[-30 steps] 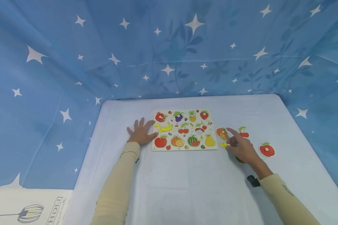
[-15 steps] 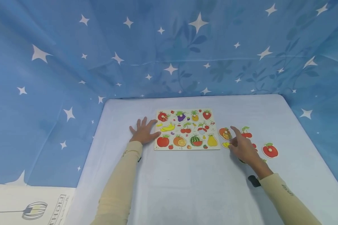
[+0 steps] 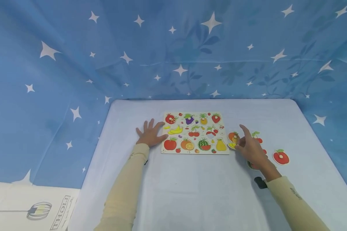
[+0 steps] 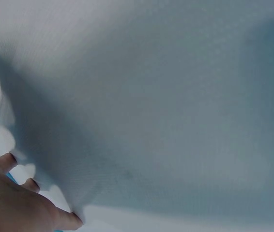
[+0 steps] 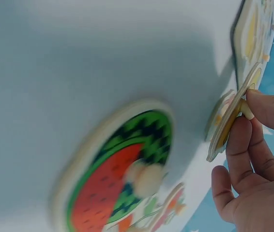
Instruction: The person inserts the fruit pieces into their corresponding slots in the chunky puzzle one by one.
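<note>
As the right hand (image 3: 250, 150) leans in, its thumb and fingers (image 5: 238, 145) pinch the knob of a yellow piece (image 5: 231, 123), which looks to be the bananas. That piece stands tilted in the right-wrist view; whether its lower edge touches the surface (image 3: 191, 183), I cannot tell.

Seen from the head, with twelve o'clock away from the person, the orange piece (image 3: 232, 136) is just beside those fingers at about eleven. The cherry piece (image 3: 259, 140) lies near at two, the apple piece (image 3: 278, 160) farther off near four, and the watermelon piece (image 5: 103, 183) around five.

A move onto the board (image 3: 188, 152) would, I judge, turn on one line: the knobless banana picture (image 3: 175, 130) lies between nine and ten o'clock from the pinching fingers, its long axis running roughly eight to two. The held piece's own long axis is hard to read at this tilt. The right hand has the piece, yet the left hand (image 3: 151, 135) is nearer that picture — fingers spread, grasping nothing, thumb and forefinger at the board's nine-o'clock edge.
</note>
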`<state>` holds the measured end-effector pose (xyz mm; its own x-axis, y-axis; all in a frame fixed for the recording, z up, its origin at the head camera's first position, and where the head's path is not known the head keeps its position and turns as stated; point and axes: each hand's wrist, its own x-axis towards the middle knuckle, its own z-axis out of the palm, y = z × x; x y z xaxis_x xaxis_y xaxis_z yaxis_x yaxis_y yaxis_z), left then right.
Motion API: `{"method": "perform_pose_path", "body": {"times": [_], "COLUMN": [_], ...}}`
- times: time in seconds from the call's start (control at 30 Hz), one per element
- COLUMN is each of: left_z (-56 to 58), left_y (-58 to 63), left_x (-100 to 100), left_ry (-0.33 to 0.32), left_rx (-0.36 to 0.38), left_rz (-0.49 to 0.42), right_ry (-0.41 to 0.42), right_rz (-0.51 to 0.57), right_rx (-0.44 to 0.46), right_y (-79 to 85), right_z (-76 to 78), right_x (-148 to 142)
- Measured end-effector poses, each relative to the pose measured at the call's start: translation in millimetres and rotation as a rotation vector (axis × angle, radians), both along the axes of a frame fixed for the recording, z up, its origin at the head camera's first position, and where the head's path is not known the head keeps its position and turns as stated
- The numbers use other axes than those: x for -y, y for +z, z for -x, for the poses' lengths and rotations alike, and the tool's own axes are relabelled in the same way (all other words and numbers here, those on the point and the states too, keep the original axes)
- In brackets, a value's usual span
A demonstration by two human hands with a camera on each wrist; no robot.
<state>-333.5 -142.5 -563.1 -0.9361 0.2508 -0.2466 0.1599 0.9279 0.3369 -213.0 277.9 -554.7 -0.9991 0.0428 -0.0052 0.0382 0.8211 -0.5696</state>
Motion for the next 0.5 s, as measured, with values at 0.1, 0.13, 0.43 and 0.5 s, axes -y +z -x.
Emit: {"method": "perform_pose_path", "body": {"times": [0.1,0.13,0.43,0.5], "left_z": [1.7,2.2,3.4,3.2], "left_y": [-1.2,-1.9,-3.3,-3.3], "left_x": [0.5,0.8,1.5,1.7], "left_ry": [0.006,0.006,0.007,0.007], "left_rx": [0.006,0.004,-0.014,-0.013], "left_rz": [0.005,0.004,-0.004,0.004], "right_ry": [0.026,0.034,0.071,0.069], "right_rz": [-0.002,0.002,0.038,0.044], "right_rx": [-0.038,-0.041,0.025,0.048], "right_y": [1.2,1.6,8.4,9.5], "right_z": [6.1,8.0,28.2,33.2], "right_x": [5.0,7.0,34.3,41.2]}}
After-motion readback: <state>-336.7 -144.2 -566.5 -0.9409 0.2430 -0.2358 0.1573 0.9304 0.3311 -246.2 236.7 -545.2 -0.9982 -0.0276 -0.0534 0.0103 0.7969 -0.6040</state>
